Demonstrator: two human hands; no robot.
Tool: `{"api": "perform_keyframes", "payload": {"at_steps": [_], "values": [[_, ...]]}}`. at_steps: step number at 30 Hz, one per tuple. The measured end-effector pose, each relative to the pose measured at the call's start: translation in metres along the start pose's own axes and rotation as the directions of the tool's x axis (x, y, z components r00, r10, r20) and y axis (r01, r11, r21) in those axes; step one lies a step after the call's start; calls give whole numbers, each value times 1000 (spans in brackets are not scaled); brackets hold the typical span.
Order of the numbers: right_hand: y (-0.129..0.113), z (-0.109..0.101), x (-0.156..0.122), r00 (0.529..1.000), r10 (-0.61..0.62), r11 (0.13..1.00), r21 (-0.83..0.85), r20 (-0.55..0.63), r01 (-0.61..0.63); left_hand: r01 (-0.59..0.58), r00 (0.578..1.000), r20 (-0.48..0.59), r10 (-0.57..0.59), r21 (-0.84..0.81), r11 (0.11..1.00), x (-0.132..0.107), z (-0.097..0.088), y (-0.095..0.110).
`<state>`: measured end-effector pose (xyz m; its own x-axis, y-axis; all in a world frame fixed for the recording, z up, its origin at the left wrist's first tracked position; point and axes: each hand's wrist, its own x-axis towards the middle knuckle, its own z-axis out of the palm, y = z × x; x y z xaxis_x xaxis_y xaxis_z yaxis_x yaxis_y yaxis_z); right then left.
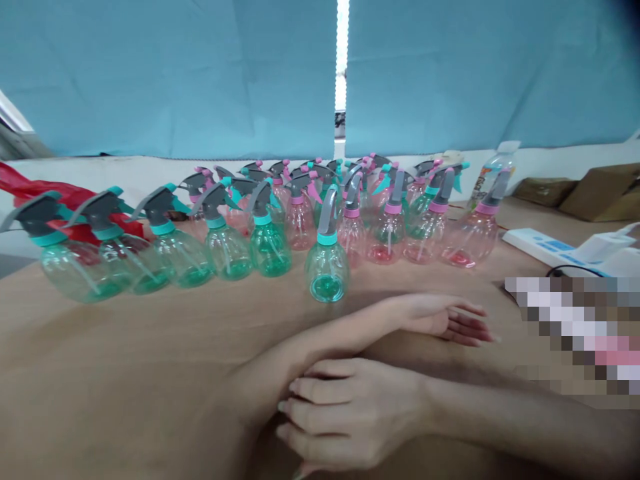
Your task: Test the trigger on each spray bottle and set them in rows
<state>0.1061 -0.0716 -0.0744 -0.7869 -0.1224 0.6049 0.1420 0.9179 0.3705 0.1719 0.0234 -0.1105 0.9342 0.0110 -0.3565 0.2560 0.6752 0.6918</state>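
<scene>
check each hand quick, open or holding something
Left hand: open, loosely curled, nothing visible in it.
Right hand: open, loosely curled, nothing visible in it, close by the left forearm.

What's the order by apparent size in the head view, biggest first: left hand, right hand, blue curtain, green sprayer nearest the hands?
1. Blue curtain
2. Right hand, perhaps enlarged by nearness
3. Left hand and green sprayer: too alike to rank
</scene>
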Motion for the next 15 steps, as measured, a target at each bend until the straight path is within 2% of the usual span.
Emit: {"api": "perform_keyframes", "payload": {"at_steps": [2,3,6,10,12,15], "values": [[-3,-1,8,999,40,999,21,7,-40,-7,1000,-7,7,5,1000,1,1,0],[-4,0,12,997,54,998,24,62,-56,-10,1000,-14,10,8,1000,1,2,0],[-8,4,20,993,1,1000,20,120,-3,-18,999,-46,20,30,999,-4,5,0],[-6,4,11,985,-37,999,-10,169,40,-8,994,-105,19,102,995,-15,14,2],[-4,-2,5,994,1,1000,-19,109,2,2,989,-145,21,162,987,-23,20,4],[-2,-16,-1,990,119,993,8,-70,-119,2,969,-238,71,293,956,-39,29,3]]}}
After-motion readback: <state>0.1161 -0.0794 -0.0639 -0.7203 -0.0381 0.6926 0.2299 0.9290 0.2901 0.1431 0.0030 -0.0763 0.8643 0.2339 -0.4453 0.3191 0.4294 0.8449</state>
